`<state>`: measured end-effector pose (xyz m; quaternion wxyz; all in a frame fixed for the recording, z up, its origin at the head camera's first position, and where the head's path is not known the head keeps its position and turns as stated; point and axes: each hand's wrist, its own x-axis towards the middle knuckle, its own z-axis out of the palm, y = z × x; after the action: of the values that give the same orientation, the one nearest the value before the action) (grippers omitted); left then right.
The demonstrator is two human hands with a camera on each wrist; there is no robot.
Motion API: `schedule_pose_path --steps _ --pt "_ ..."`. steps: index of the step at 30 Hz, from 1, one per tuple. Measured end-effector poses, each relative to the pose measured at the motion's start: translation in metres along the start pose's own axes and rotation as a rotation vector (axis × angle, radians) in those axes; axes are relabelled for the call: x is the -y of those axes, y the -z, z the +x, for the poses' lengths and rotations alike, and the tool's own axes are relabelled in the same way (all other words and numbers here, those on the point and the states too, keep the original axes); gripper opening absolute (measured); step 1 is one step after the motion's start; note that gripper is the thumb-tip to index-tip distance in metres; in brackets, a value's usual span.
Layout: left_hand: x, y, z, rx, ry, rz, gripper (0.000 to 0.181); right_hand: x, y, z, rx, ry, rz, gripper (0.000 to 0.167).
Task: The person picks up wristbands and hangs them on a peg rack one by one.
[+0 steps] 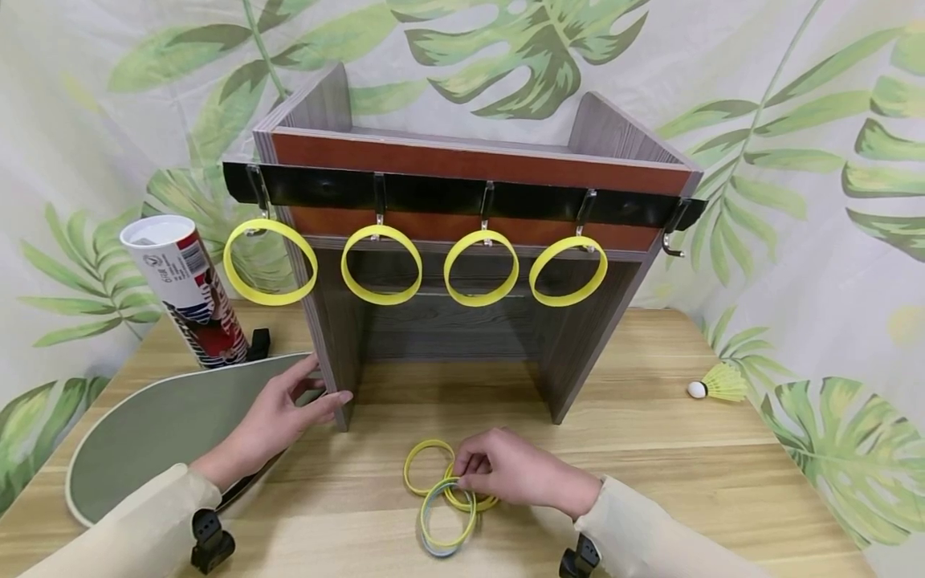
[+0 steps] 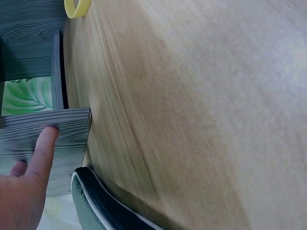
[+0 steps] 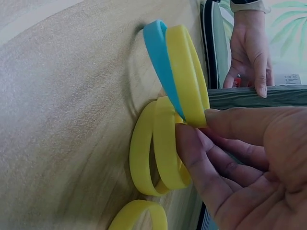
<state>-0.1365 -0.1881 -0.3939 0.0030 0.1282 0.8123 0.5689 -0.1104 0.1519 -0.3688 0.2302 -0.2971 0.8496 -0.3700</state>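
Note:
My right hand [image 1: 516, 474] pinches a yellow wristband [image 3: 188, 76] between thumb and index finger, low over the table. Against it leans a blue wristband [image 3: 157, 57]; whether that is pinched too, I cannot tell. More yellow wristbands [image 3: 144, 148] lie beside and under these fingers, one [image 1: 428, 467] a little apart. At the left leg of a grey wooden rack [image 1: 332, 353], my left hand [image 1: 278, 413] rests its thumb on the front edge, its other fingers along the outer side. Several yellow wristbands [image 1: 381, 299] hang from hooks on the rack's black bar [image 1: 433, 193].
The far-right hook [image 1: 672, 247] carries no band. A green-grey padded case [image 1: 166, 433] lies under my left forearm, with a printed tube [image 1: 202, 297] standing behind it. On the table's right side sits a yellow shuttlecock [image 1: 719, 385]. A leaf-patterned cloth [image 1: 831, 241] hangs behind.

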Motion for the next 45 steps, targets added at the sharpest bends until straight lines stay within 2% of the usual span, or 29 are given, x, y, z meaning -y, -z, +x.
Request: schedule_pose_path --steps 6,13,16,22,26,30,36,42,45 --pt "0.000 0.000 -0.001 -0.001 0.005 -0.010 0.069 -0.001 0.002 -0.002 -0.015 -0.002 0.033 0.000" --pt "0.001 -0.001 -0.001 -0.003 -0.005 -0.012 0.068 -0.007 0.007 -0.003 -0.028 0.041 0.136 0.009" --pt "0.001 0.000 -0.001 0.001 0.001 -0.011 0.069 -0.009 0.009 -0.003 -0.018 0.023 0.207 0.014" --pt "0.001 0.000 0.000 0.007 0.011 -0.008 0.070 -0.011 0.019 -0.007 -0.006 -0.055 0.427 0.028" --pt "0.001 0.000 0.000 0.009 0.014 -0.011 0.070 -0.013 0.029 -0.014 -0.019 -0.050 0.538 0.038" --pt "0.001 0.000 -0.001 0.011 0.014 -0.017 0.070 -0.014 0.040 -0.022 -0.050 -0.024 0.600 0.040" --pt "0.001 0.001 -0.001 0.009 0.016 -0.012 0.070 -0.011 0.059 -0.034 -0.107 0.026 0.634 0.039" --pt "0.001 0.001 0.000 0.017 0.019 -0.021 0.070 -0.006 0.083 -0.051 -0.168 0.123 0.696 0.021" --pt "0.001 0.001 0.000 0.015 0.017 -0.019 0.070 -0.002 0.095 -0.062 -0.203 0.175 0.711 0.023"
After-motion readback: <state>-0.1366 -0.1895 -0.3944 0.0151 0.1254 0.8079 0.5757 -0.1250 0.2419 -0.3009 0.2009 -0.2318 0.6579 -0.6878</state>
